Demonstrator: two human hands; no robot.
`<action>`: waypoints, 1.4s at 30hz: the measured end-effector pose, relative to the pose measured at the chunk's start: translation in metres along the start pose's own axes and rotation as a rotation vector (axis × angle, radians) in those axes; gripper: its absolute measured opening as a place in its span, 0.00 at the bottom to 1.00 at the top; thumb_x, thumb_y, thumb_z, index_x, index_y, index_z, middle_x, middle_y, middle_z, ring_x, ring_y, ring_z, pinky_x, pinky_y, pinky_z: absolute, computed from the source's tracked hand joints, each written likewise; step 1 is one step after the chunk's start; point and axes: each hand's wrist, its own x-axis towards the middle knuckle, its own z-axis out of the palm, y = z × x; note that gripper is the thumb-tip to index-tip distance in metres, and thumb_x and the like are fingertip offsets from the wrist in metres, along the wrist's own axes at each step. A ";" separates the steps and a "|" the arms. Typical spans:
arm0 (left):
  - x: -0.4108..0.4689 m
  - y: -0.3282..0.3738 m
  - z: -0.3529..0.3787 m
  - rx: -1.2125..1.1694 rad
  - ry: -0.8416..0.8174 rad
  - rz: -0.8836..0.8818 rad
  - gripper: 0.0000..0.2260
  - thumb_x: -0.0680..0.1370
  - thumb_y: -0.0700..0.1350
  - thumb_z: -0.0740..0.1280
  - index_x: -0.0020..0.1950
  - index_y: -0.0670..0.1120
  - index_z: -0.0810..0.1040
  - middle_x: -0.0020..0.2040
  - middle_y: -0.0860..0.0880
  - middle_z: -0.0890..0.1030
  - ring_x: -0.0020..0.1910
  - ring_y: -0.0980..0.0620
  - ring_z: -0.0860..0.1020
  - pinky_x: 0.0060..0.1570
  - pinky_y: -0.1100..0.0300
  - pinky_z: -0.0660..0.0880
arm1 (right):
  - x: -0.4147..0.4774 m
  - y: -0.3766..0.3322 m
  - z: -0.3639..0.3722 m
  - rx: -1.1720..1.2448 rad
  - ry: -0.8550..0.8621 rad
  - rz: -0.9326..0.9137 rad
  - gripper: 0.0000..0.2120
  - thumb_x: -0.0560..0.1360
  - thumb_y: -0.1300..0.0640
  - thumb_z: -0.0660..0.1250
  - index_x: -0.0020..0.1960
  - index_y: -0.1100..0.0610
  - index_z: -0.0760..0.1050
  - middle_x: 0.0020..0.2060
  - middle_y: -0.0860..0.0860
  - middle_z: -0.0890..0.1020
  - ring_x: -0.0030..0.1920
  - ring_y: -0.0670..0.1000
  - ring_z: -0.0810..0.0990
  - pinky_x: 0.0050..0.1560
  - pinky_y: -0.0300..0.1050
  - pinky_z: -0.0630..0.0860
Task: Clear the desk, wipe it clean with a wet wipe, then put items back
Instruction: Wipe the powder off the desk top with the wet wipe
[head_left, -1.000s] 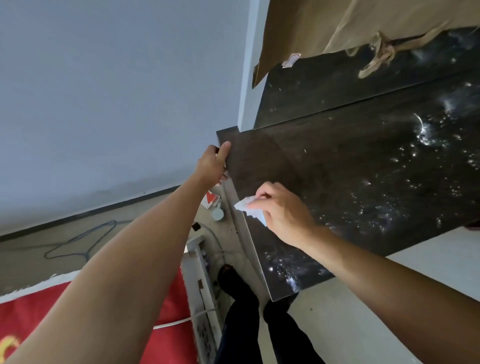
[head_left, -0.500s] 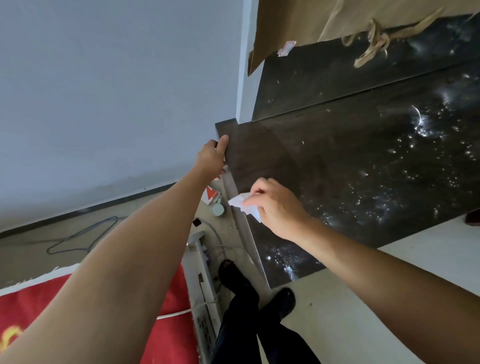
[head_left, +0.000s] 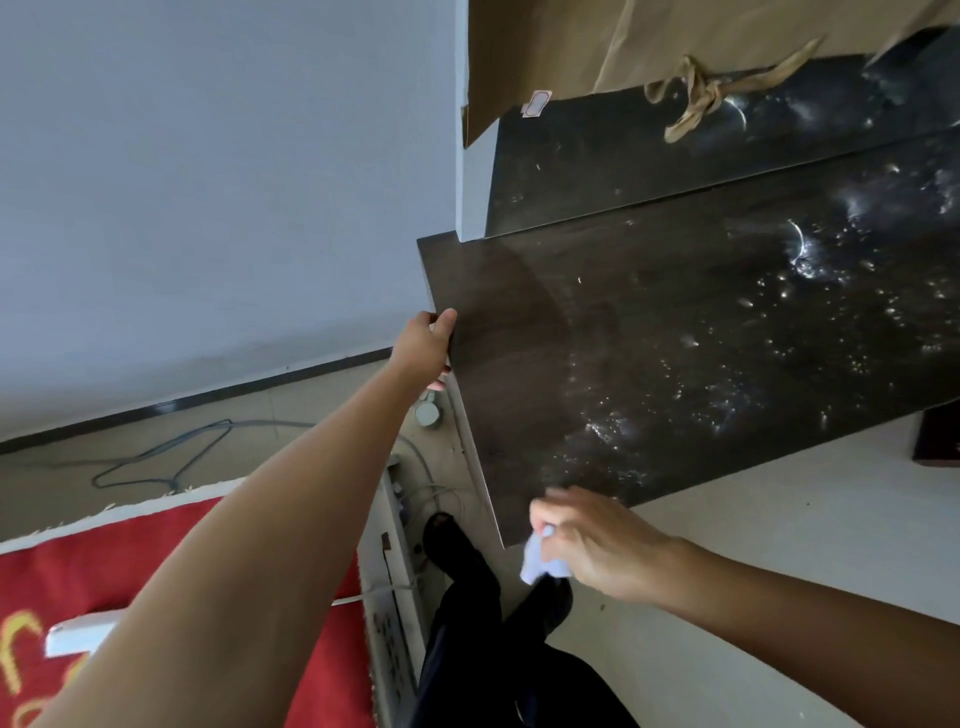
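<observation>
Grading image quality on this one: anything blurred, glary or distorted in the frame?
Head view, right hand and wet wipe: motion-blurred. Head view, left hand gripping the desk edge: sharp. Head view, desk top: wet droplets throw bright glints, no washout. Head view overall: wide-angle lens, scene strongly tilted.

The dark wooden bench (head_left: 649, 322) runs from centre toward 3 o'clock, speckled with wet droplets (head_left: 779, 322) on that side. At 12 to 1 o'clock a brown paper bag (head_left: 623, 41) lies on its rear section.
</observation>
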 end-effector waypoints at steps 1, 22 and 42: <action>-0.006 -0.003 0.003 0.000 0.002 -0.005 0.22 0.82 0.57 0.53 0.66 0.42 0.68 0.54 0.41 0.78 0.44 0.44 0.79 0.35 0.52 0.79 | -0.010 0.001 -0.006 -0.018 -0.042 0.019 0.08 0.69 0.61 0.65 0.40 0.52 0.83 0.37 0.49 0.74 0.38 0.50 0.68 0.37 0.40 0.57; -0.020 -0.002 0.017 -0.101 0.070 -0.058 0.21 0.81 0.57 0.54 0.67 0.45 0.68 0.55 0.40 0.77 0.47 0.40 0.79 0.40 0.42 0.81 | 0.044 0.042 -0.072 -0.083 0.241 0.359 0.11 0.74 0.62 0.63 0.50 0.52 0.80 0.49 0.54 0.74 0.49 0.56 0.74 0.48 0.51 0.73; -0.067 -0.029 0.087 -0.167 0.392 -0.195 0.26 0.80 0.62 0.45 0.69 0.51 0.70 0.65 0.44 0.75 0.63 0.42 0.73 0.60 0.48 0.68 | 0.039 0.108 -0.132 -0.134 0.599 0.580 0.08 0.69 0.69 0.65 0.44 0.62 0.81 0.48 0.58 0.76 0.48 0.62 0.76 0.40 0.52 0.76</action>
